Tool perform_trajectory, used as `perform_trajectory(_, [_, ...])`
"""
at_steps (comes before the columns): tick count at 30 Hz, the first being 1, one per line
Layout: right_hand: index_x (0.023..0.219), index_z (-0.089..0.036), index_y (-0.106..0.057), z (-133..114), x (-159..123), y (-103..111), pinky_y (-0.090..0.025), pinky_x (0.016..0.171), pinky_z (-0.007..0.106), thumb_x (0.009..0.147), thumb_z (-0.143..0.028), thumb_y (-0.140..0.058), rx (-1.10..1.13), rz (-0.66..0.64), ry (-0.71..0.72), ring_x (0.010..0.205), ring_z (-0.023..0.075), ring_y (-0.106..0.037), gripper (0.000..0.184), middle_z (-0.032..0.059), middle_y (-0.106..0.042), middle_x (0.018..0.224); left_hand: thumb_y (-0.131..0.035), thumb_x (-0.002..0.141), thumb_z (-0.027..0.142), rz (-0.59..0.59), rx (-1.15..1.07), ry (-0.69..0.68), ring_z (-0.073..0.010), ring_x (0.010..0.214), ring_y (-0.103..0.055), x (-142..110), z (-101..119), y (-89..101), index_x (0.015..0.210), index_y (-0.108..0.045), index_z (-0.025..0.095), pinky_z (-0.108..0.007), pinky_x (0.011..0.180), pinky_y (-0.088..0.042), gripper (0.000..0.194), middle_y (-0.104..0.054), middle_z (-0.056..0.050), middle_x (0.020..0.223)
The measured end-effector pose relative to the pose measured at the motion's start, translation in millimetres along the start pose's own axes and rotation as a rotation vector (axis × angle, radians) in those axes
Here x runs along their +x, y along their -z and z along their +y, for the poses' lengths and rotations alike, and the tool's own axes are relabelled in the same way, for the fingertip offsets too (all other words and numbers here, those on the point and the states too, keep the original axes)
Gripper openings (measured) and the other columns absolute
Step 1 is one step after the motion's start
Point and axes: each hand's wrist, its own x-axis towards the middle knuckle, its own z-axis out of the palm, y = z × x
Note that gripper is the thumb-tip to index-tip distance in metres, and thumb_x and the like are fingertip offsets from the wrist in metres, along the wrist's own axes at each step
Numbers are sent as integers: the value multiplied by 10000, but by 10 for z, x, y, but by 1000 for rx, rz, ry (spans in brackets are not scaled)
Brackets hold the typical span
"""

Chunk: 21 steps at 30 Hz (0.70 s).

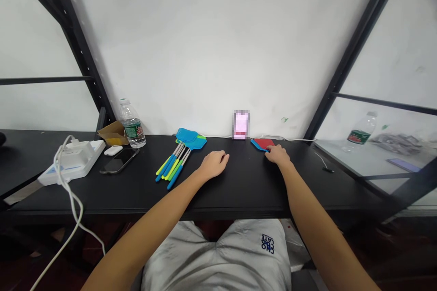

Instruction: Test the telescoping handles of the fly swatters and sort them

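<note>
My left hand (214,164) rests on the black desk with its fingers curled in and nothing visible in them. Left of it lies a bundle of fly swatters (187,136) with blue and green heads, thin metal shafts and blue or yellow-green handles, fanned toward me. Over at the back right, my right hand (278,155) has its fingers closed on a red fly swatter (265,143). A blue fly swatter (258,145) lies partly beneath the red head. My palm and fingers hide the handles of these two.
Along the left side are a white power strip (73,163) with cables, a dark phone (119,161), a white earbud case (113,150), a cardboard box (114,134) and a water bottle (131,125). A blurred phone (241,125) leans on the wall. Metal posts flank the black desk (235,191).
</note>
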Motion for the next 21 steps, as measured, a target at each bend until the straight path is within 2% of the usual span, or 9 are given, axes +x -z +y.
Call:
perform_trajectory(8, [1390,-299,-531,-26,-10,17,-426,965,441,873,-371,-526,-7,-11,-21,1232,350,-460,522,147,-450,1337,-324,983,440,5,23,-11,-189,768,-606,9,-11,-13,795,-576,203,-282,637,-345,394,-661,-54,821])
perform_trajectory(13, [1334,-319,-584,-12,8,2,-446,949,428,886,-290,-510,5,11,-25,1191,326,-509,455,142,-483,1304,-322,985,437,3,30,-13,-189,774,-609,10,-10,-12,796,-579,202,-281,657,-358,396,-661,-53,817])
perform_trajectory(21, [1282,-310,-627,9,46,-22,-462,937,404,856,-227,-528,19,34,-5,1133,295,-564,445,138,-522,1266,-319,985,452,-12,30,1,-195,801,-618,4,-14,-16,820,-598,201,-279,673,-377,410,-669,-60,839])
